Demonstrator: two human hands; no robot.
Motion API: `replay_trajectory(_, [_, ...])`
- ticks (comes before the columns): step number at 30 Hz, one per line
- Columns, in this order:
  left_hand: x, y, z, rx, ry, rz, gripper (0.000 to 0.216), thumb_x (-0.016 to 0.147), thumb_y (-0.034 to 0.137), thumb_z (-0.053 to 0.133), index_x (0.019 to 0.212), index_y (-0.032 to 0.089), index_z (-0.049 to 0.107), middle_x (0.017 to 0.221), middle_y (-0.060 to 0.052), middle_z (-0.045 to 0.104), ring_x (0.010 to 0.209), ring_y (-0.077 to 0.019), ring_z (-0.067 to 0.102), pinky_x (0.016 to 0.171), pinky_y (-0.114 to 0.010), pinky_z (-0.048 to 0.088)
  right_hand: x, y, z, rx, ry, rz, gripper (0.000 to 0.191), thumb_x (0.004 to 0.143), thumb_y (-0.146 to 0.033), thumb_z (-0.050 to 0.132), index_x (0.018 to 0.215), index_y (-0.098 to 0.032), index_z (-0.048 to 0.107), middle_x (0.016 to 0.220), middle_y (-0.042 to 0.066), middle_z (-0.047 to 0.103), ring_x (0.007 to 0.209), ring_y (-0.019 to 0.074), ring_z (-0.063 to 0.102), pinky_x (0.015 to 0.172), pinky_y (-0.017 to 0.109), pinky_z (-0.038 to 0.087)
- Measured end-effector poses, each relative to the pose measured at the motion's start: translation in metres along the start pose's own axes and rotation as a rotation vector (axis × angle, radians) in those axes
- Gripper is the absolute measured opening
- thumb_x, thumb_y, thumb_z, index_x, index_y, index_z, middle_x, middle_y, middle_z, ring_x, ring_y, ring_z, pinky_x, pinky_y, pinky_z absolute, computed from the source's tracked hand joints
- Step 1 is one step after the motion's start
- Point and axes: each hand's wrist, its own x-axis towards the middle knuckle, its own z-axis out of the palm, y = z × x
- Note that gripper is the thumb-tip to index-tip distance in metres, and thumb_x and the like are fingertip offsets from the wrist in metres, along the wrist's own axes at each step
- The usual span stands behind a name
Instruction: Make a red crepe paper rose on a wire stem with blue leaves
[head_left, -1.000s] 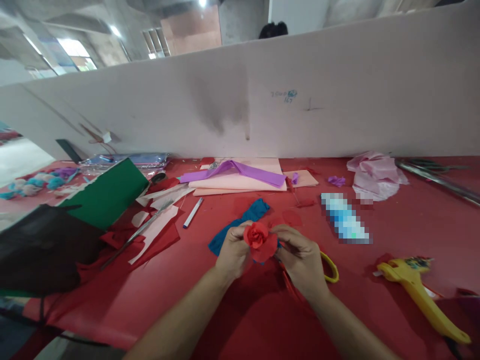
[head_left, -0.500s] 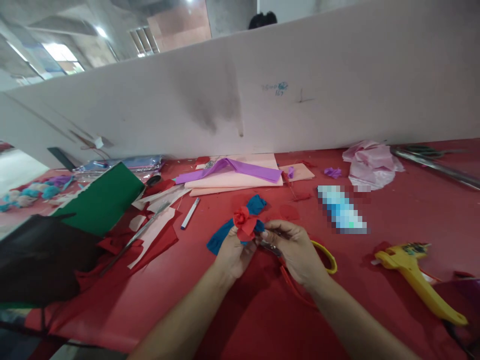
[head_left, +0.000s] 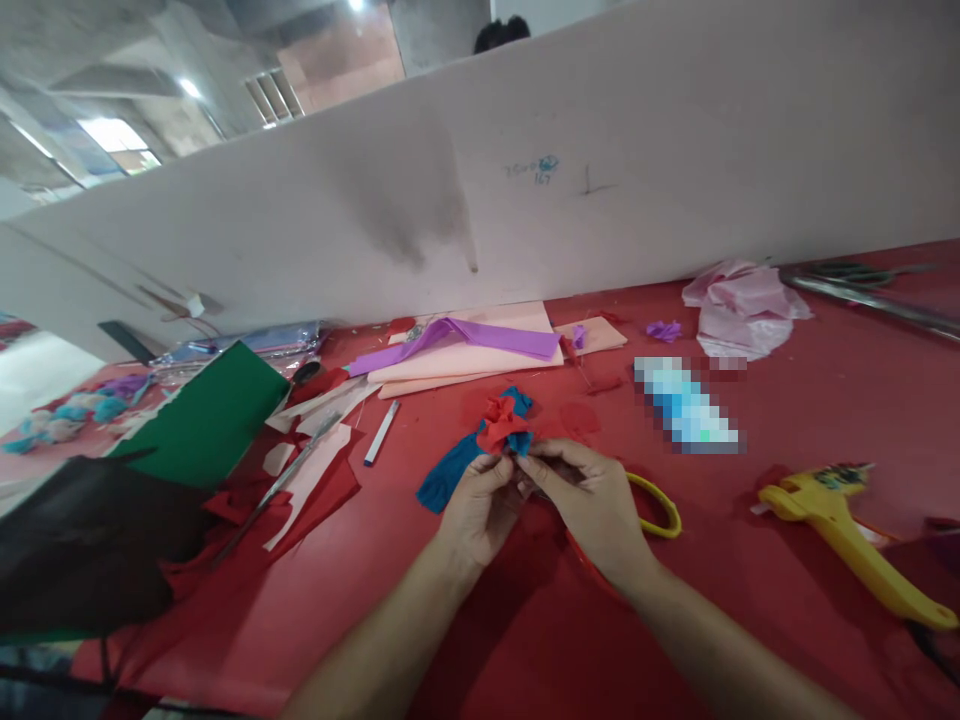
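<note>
Between my hands is a paper flower point(head_left: 501, 424) with ruffled red petals and some blue paper at its right side. My left hand point(head_left: 480, 505) pinches its base from below. The fingers of my right hand point(head_left: 589, 495) are closed on the blue piece at the flower's lower right. Behind the flower, a strip of blue crepe paper point(head_left: 448, 473) lies on the red table. Partly under my right hand are scissors with a yellow handle loop point(head_left: 664, 508); their blades are mostly hidden.
To the right lies a yellow glue gun point(head_left: 840, 525). A blurred-out blue and white item point(head_left: 686, 405) sits beyond my right hand. Purple paper point(head_left: 472, 335) rests on peach sheets point(head_left: 450, 372) near the white partition point(head_left: 300, 220). At left are a marker point(head_left: 382, 433) and green board point(head_left: 206, 410).
The flower has turned in my fingers, so its red petals now face more upward. My left fingers have moved lower, to its base. The view has shifted slightly.
</note>
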Motion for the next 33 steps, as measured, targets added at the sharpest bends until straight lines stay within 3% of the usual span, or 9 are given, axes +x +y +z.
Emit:
replay_trajectory(7, [0.001, 0.001, -0.001, 0.055, -0.024, 0.058, 0.022, 0.059, 0.017, 0.08, 0.077, 0.017, 0.069, 0.076, 0.0, 0.07, 0.066, -0.0103, 0.061, 0.069, -0.025, 0.047, 0.0, 0.0, -0.001, -0.274, -0.036, -0.232, 0.01, 0.078, -0.018, 0.061, 0.08, -0.021, 0.071, 0.081, 0.004, 0.071, 0.075, 0.0179, 0.064, 0.069, 0.028, 0.05])
replay_trajectory(13, [0.0, 0.001, 0.003, 0.105, 0.001, 0.125, 0.022, 0.054, 0.018, 0.08, 0.072, 0.017, 0.067, 0.07, 0.001, 0.068, 0.06, -0.0097, 0.059, 0.065, -0.025, 0.045, -0.001, 0.002, 0.0, -0.189, 0.014, -0.146, 0.01, 0.077, -0.019, 0.062, 0.083, -0.02, 0.07, 0.079, 0.003, 0.072, 0.073, 0.0186, 0.067, 0.067, 0.029, 0.054])
replay_trajectory(25, [-0.005, -0.007, 0.002, 0.134, 0.027, 0.203, 0.011, 0.06, 0.013, 0.072, 0.069, 0.019, 0.069, 0.069, 0.002, 0.068, 0.062, -0.009, 0.058, 0.07, -0.024, 0.045, -0.001, 0.005, 0.0, -0.239, 0.01, -0.292, 0.02, 0.078, -0.015, 0.06, 0.085, -0.027, 0.075, 0.085, 0.002, 0.075, 0.076, 0.0181, 0.069, 0.072, 0.03, 0.055])
replay_trajectory(33, [-0.006, -0.01, 0.005, 0.136, 0.069, 0.213, 0.01, 0.057, 0.018, 0.075, 0.063, 0.018, 0.067, 0.064, 0.002, 0.064, 0.059, -0.01, 0.054, 0.064, -0.025, 0.042, 0.0, 0.001, 0.0, -0.286, 0.002, -0.282, 0.019, 0.078, -0.014, 0.056, 0.075, -0.023, 0.073, 0.074, 0.002, 0.072, 0.069, 0.0177, 0.067, 0.065, 0.028, 0.054])
